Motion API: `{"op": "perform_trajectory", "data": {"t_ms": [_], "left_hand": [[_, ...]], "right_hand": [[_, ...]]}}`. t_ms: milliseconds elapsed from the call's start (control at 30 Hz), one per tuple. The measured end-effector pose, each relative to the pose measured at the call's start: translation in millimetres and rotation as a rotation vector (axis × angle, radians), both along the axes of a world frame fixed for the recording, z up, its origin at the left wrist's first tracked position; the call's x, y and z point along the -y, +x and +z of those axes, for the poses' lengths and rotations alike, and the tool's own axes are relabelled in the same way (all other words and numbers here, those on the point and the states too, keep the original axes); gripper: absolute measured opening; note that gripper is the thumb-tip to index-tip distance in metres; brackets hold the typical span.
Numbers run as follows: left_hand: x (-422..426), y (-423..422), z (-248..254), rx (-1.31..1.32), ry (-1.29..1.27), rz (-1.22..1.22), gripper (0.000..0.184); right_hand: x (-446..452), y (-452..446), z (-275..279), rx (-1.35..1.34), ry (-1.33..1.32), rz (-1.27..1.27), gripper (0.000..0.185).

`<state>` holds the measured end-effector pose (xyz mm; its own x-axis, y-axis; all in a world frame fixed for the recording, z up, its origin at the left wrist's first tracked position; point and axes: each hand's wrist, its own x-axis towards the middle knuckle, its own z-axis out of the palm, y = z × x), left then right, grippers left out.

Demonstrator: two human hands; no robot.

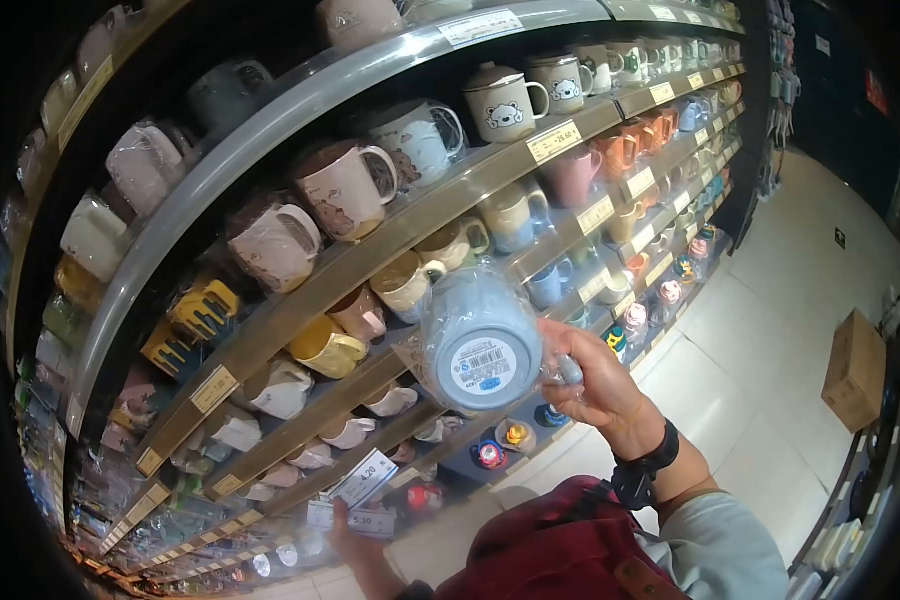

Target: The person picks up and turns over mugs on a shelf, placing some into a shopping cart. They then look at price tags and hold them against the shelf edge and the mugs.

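My right hand [602, 378] is closed on the handle of a light blue mug [515, 320] in clear plastic wrap. The mug is tipped so that its base faces me, with a round white barcode sticker [482, 366] on it. Lower down, my left hand [355, 540] pinches a few price tags [368, 480]; "4.20" and "5.30" can be read on them. Behind the blue mug, a shelf carries wrapped mugs, among them a cream one [405, 285] and a yellow one [327, 347].
Curved shelves of mugs fill the left and centre, with price labels [553, 142] along their edges. Lidded mugs [505, 103] stand higher up. On the right runs a tiled floor [740, 370], with a cardboard box [854, 372] beside another low shelf.
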<state>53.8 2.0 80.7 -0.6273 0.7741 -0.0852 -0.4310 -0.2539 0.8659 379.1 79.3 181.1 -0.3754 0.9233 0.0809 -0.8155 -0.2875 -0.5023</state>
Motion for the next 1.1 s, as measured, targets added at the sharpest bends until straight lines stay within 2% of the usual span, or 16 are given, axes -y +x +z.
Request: {"op": "perform_trajectory", "data": {"t_ms": [200,500,800,1100], "left_hand": [[2,-8,-3,-0.035,-0.087,0.067,0.025],[-1,-11,-4,-0.018,-0.014,0.055,0.03],[-7,-5,0,-0.018,-0.042,0.135,0.028],[-8,-10,-5,-0.019,-0.008,0.094,0.027]], "right_hand": [[-6,-7,1,0.014,-0.034,-0.004,0.036],[-18,-13,-1,-0.017,-0.07,0.042,0.034],[-23,-14,-5,-0.017,-0.054,0.055,0.035],[-25,-15,-7,-0.004,-0.056,0.054,0.036]]}}
